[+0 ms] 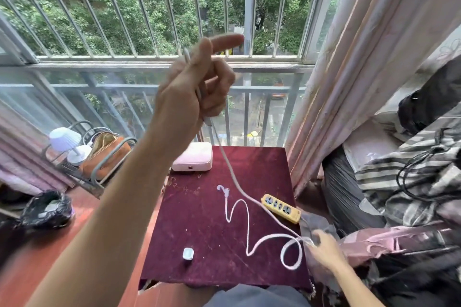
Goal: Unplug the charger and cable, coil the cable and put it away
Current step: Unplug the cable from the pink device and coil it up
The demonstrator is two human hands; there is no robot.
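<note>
My left hand (192, 87) is raised high in front of the window bars and grips one end of the white cable (237, 187), index finger pointing right. From the hand the cable hangs down and lies in loose bends on the maroon tabletop (199, 232); its free plug end (223, 189) rests near the middle. At the table's right edge my right hand (324, 249) pinches the cable beside a loop. The small white charger (187, 254) lies unplugged at the front left. The yellow power strip (280, 208) sits at the right, its sockets bare.
A pink case (193, 157) lies at the table's back edge. To the left are a wire rack (99, 172) with a small white lamp (66, 142) and a brown bag, and a bin with a black liner (46, 209). Curtains and piled fabric crowd the right.
</note>
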